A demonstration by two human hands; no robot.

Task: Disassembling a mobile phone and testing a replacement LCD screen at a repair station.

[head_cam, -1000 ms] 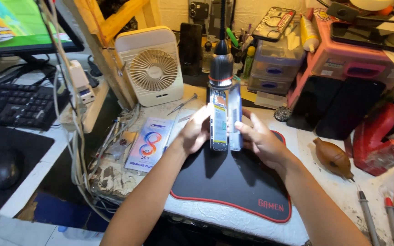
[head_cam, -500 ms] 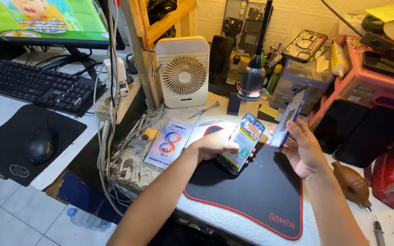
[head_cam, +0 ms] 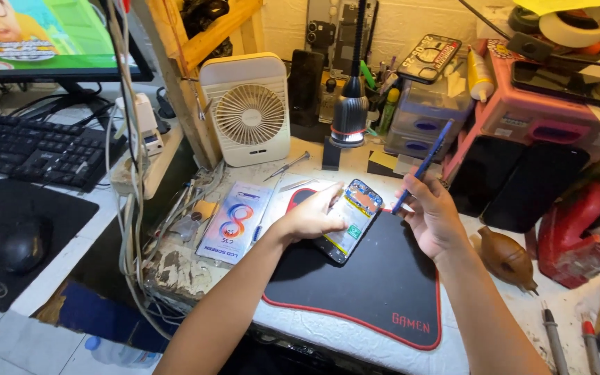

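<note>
My left hand (head_cam: 312,218) grips an opened smartphone (head_cam: 349,221) with its inner boards showing, holding it tilted just above a black mat with a red border (head_cam: 383,292). My right hand (head_cam: 430,212) holds a thin blue phone back panel (head_cam: 423,164) edge-on, raised to the right of the phone and apart from it. A small desk lamp (head_cam: 350,118) on a black stalk shines down behind the phone.
A flat screen-part box (head_cam: 235,222) lies left of the mat, with screwdrivers (head_cam: 287,166) and tweezers behind. A white desk fan (head_cam: 247,111), small drawers (head_cam: 425,118), a pink box (head_cam: 543,114), a brown blower bulb (head_cam: 507,258), keyboard (head_cam: 32,149) and mouse (head_cam: 22,243) surround it.
The phone and its back panel, held together upright a second ago, are now apart. My left hand lowered the phone toward the mat; my right hand lifted the panel rightward.
</note>
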